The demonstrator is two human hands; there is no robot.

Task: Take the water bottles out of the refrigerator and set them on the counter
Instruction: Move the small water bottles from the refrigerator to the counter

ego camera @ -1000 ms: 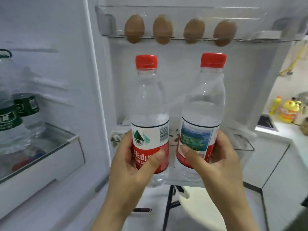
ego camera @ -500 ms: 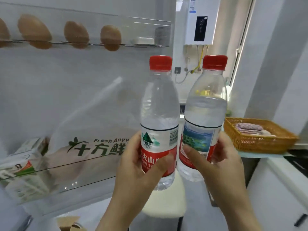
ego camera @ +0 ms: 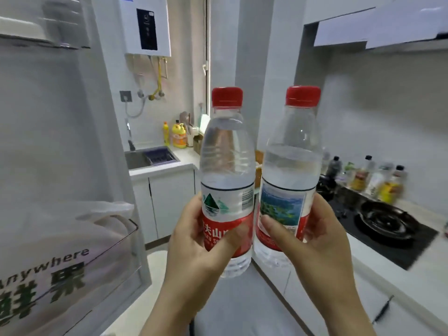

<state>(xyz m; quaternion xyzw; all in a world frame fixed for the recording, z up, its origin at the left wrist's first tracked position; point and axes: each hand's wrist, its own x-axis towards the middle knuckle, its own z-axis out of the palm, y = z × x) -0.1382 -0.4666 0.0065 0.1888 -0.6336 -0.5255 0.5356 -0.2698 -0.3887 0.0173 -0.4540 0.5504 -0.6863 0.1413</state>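
I hold two clear water bottles with red caps upright in front of me, side by side and almost touching. My left hand (ego camera: 196, 243) grips the left bottle (ego camera: 226, 166) around its red-and-white label. My right hand (ego camera: 315, 241) grips the right bottle (ego camera: 292, 166) the same way, thumb across the label. The open refrigerator door (ego camera: 48, 141) fills the left of the view. The white counter (ego camera: 412, 282) runs along the right, below and beyond the right bottle.
A black gas hob (ego camera: 383, 224) with a burner sits in the right counter, with several sauce bottles (ego camera: 368, 175) behind it. A sink (ego camera: 150, 158) and yellow detergent bottles (ego camera: 178, 135) are at the back. A printed plastic bag (ego camera: 60, 263) fills the door shelf.
The view has swung right, away from the refrigerator interior and door shelves toward the kitchen counter and hob. Both hands keep the same grip on the bottles.
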